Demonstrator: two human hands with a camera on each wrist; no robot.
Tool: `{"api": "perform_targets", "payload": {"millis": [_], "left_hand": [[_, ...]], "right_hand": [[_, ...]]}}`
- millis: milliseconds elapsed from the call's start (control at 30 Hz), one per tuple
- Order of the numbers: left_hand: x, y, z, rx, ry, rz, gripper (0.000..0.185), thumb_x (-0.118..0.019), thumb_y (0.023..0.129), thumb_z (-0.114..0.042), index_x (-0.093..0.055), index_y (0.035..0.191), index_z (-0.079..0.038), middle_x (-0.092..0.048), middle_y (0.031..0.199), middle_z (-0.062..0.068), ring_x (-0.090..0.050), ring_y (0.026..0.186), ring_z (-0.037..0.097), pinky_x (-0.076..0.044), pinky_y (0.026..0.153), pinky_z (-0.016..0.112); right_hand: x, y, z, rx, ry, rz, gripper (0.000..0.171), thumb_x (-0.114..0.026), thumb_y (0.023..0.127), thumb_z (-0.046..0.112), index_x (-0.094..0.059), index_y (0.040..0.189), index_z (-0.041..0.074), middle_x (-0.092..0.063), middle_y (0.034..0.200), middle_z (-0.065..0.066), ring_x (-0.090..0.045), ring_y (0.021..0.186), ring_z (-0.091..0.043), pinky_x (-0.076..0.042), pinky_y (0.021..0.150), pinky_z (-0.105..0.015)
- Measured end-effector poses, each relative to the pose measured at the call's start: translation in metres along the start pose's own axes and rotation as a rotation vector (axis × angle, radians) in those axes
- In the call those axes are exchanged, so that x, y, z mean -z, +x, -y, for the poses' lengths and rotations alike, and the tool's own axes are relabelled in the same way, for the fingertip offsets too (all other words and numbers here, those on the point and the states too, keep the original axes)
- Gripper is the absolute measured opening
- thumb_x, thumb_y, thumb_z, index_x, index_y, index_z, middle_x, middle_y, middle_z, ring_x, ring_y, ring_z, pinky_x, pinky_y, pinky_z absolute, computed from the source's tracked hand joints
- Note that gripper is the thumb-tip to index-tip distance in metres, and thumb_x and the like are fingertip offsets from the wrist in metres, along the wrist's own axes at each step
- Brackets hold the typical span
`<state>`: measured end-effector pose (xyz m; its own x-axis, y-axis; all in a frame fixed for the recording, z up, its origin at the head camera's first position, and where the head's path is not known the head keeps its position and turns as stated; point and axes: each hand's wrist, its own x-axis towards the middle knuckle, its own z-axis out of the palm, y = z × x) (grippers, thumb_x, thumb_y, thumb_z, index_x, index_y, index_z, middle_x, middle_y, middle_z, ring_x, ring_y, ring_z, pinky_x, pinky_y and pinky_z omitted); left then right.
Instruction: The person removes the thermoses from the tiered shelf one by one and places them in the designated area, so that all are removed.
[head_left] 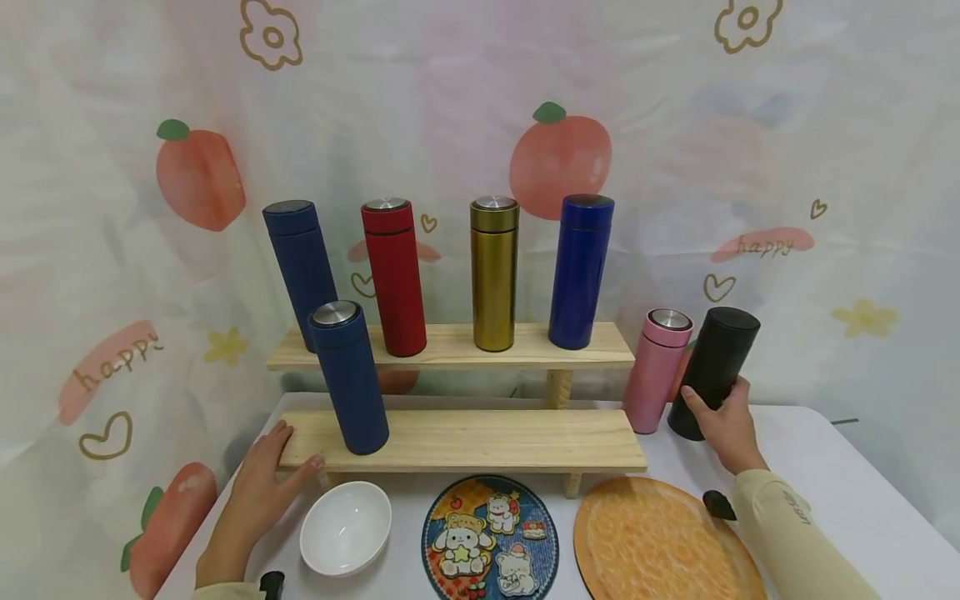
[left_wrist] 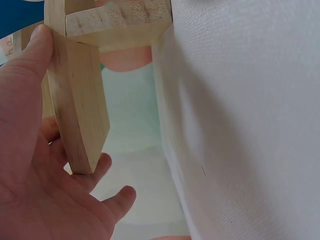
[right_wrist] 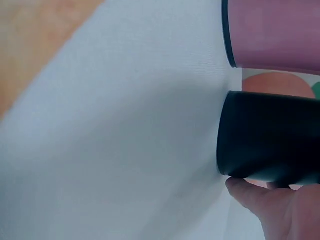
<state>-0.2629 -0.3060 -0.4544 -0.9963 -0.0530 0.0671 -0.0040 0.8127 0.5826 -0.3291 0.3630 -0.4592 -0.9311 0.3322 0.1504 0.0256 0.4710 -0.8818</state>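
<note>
In the head view, the black bottle (head_left: 712, 375) is between three and four o'clock, past the end of the wooden shelf (head_left: 495, 437), its top leaning toward one o'clock. The right hand (head_left: 727, 429) is clamped on its lower part, thumb on the near side. Whether the bottle's base touches the table (head_left: 832, 475), I cannot tell. At the bottle's nine o'clock, just beside it, stands a pink bottle (head_left: 657, 375).

At eight o'clock the left hand (head_left: 258, 483) grips the end of the shelf's lower board, thumb against the front edge. A blue bottle (head_left: 348, 387) stands on that board near this hand. On the upper board, from the nine o'clock end to the three o'clock end, stand a navy bottle (head_left: 296, 254), a red bottle (head_left: 394, 283), a gold bottle (head_left: 494, 283) and a shiny blue bottle (head_left: 582, 275).

Nearer lie a white bowl (head_left: 346, 529) at seven o'clock, a cartoon mat (head_left: 490, 537) at six and an orange mat (head_left: 660, 537) near five.
</note>
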Motion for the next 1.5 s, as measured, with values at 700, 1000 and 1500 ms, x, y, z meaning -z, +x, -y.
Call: {"api": "perform_targets", "payload": {"millis": [700,1000,1500], "left_hand": [[0.004,-0.007,0.000,-0.029,0.025,-0.028,0.102,-0.065,0.101,-0.061,-0.029,0.161,0.013,-0.020,0.169,0.036,-0.017,0.154,0.060,-0.019,0.121,0.075],[0.003,-0.006,-0.001,0.000,0.022,-0.003,0.103,-0.063,0.101,-0.064,-0.027,0.163,0.010,-0.018,0.171,0.034,-0.012,0.155,0.060,-0.017,0.120,0.076],[0.000,-0.002,-0.001,-0.002,0.009,0.004,0.106,-0.063,0.101,-0.064,-0.023,0.165,0.010,-0.015,0.172,0.032,-0.011,0.156,0.058,-0.017,0.121,0.076]], "right_hand": [[0.013,-0.032,0.052,-0.012,0.167,-0.075,0.085,-0.036,0.114,0.050,0.008,0.170,0.005,0.003,0.176,-0.029,-0.007,0.161,-0.046,-0.016,0.124,-0.065],[0.020,-0.065,0.095,0.043,0.241,-0.186,0.073,-0.038,0.113,0.043,-0.006,0.174,0.016,-0.006,0.180,-0.007,-0.012,0.164,-0.031,-0.018,0.127,-0.054],[-0.001,-0.107,0.138,0.268,0.365,0.004,0.066,-0.044,0.116,0.032,-0.017,0.172,0.011,-0.017,0.177,-0.016,-0.027,0.159,-0.037,-0.040,0.112,-0.016]]}}
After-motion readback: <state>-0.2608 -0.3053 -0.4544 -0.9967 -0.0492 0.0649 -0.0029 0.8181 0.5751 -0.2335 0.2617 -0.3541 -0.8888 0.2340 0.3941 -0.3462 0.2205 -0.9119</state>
